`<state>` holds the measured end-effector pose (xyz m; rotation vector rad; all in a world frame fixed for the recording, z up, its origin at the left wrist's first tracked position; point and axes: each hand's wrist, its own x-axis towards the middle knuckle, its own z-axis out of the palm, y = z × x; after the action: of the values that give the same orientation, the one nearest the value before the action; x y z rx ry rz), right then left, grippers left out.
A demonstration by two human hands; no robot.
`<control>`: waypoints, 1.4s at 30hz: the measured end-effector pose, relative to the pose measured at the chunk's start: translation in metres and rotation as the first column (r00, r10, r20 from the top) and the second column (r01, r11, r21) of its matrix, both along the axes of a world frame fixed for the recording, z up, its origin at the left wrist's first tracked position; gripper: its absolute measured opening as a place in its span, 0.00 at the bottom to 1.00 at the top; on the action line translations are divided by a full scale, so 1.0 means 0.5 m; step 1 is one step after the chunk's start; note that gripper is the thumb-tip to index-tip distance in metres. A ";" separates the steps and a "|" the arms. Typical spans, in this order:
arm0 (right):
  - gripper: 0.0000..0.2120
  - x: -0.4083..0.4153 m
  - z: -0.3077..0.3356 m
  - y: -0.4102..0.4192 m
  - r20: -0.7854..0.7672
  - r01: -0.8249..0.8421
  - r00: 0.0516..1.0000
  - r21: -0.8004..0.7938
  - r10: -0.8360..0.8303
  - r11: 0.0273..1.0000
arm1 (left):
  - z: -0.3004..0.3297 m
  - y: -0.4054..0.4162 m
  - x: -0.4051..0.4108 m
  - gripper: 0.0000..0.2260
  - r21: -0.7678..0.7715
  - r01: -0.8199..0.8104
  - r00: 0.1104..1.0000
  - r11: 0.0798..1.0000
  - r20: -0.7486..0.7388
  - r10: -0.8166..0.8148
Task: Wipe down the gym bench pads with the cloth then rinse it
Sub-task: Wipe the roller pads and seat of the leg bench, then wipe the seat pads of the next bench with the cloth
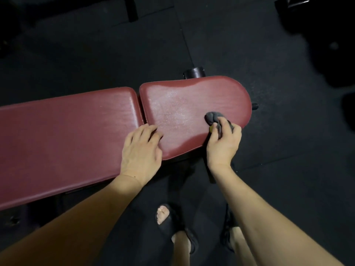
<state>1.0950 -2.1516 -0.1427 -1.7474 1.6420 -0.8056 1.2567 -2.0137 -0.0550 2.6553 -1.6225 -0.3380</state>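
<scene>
A dark red gym bench runs across the head view in two pads. The long back pad (67,135) lies at the left and the rounded seat pad (184,104) at the right, with a narrow gap between them. My right hand (223,144) grips a bunched grey cloth (212,117) and holds it against the seat pad near its right front edge. My left hand (142,150) rests on the near edge of the bench where the two pads meet, fingers bent onto the seat pad. Part of the seat pad looks dull and streaky, its far rim shinier.
Black rubber floor (249,54) surrounds the bench. A black cylindrical bench part (194,72) sticks out behind the seat pad and a small knob (255,106) at its right end. My feet in black sandals (169,219) stand below the bench. Dark equipment sits at the top corners.
</scene>
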 end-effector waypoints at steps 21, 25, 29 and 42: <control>0.14 0.074 0.268 0.241 0.124 -0.360 0.932 0.390 0.339 0.848 | 0.230 0.195 0.021 0.20 0.077 -0.277 0.956 0.958 -0.079 0.283; 0.12 0.015 0.439 0.168 0.065 -0.490 0.862 0.359 0.502 0.795 | 0.371 0.166 -0.003 0.20 0.147 -0.303 0.935 0.942 -0.144 0.324; 0.11 -0.055 0.628 0.099 0.058 -0.595 0.790 0.309 0.610 0.742 | 0.524 0.106 -0.042 0.21 0.191 -0.268 0.936 0.944 -0.180 0.302; 0.10 -0.342 1.029 -0.312 0.036 -0.707 0.708 0.040 0.706 0.707 | 0.890 -0.269 -0.331 0.20 -0.034 -0.366 0.926 0.930 -0.112 0.360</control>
<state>0.9240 -2.3074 0.3715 -2.0951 0.8156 -0.3908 1.0910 -2.1480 0.3902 2.7661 -1.0619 -0.4036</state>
